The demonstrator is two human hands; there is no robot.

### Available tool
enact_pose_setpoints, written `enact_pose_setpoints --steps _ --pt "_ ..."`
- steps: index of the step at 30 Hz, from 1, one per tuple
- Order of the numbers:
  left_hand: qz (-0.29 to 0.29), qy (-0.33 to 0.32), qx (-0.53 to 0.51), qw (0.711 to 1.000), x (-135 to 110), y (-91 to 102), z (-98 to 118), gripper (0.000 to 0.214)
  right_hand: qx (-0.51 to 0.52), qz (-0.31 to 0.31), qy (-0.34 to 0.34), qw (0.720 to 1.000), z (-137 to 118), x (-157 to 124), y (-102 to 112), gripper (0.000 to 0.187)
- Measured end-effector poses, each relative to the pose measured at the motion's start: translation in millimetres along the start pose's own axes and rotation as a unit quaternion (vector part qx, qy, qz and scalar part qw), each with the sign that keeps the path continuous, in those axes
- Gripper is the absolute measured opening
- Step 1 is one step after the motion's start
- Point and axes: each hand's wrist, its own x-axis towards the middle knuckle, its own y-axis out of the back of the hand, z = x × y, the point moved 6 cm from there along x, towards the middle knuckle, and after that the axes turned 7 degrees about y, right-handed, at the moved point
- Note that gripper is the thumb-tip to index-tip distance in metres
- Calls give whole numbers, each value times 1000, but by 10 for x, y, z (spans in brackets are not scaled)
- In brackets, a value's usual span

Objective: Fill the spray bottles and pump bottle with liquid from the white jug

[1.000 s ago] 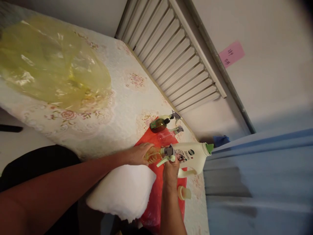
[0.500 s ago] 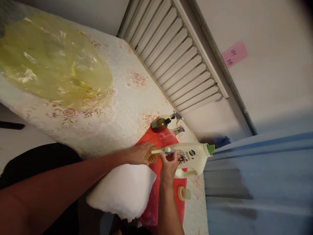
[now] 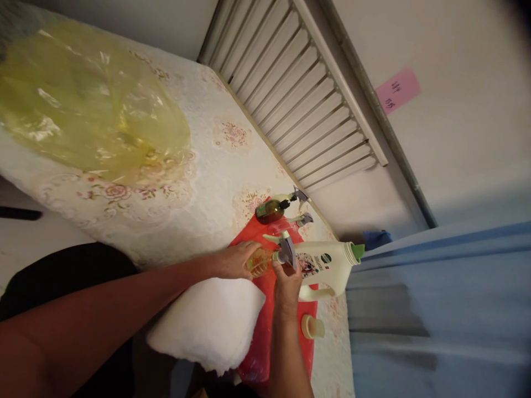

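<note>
My left hand [image 3: 235,260] is wrapped round a small clear spray bottle [image 3: 260,261] of yellowish liquid, held over a red plastic sheet [image 3: 265,326]. My right hand [image 3: 287,284] grips the bottle's grey and pale green trigger head [image 3: 282,250] from below. Right behind them stands a large cream jug [image 3: 327,265] with a green spout and a handle. Its cream cap [image 3: 312,326] lies on the red sheet near my right forearm.
Two more spray bottles [image 3: 277,209] lie at the far end of the red sheet, one dark green. A yellow plastic bag [image 3: 91,105] rests on the floral mattress [image 3: 199,182]. A white pillow [image 3: 207,323] sits below my left arm. A slatted headboard [image 3: 298,94] and blue fabric [image 3: 435,309] border the bed.
The trigger head has turned in my right hand: its pale green lever pointed down-left, then lay flat, and now points up-left. The left hand and bottle stayed in place.
</note>
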Motion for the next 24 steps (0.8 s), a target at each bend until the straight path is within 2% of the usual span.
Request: enact_pose_setpoints --steps 3,5,9,12,19,24 --pt "-5 14 2 1000 -5 -12 -32 78 -112 13 5 994 -52 23 36 46" --pt "-4 11 1 1000 -10 -3 -22 75 -138 9 6 990 -69 20 53 48" --pt "-5 10 -1 1000 -14 13 5 75 -47 -32 5 998 -40 -11 27 45" --pt "-3 10 -5 1000 -12 11 2 75 12 -38 -4 999 -5 -8 -2 37" --pt "6 2 -7 1000 0 -6 -35 70 -59 0 10 998 -74 67 -16 38" --pt "6 -12 4 1000 0 -8 -33 72 14 -54 11 998 -136 7 -47 31"
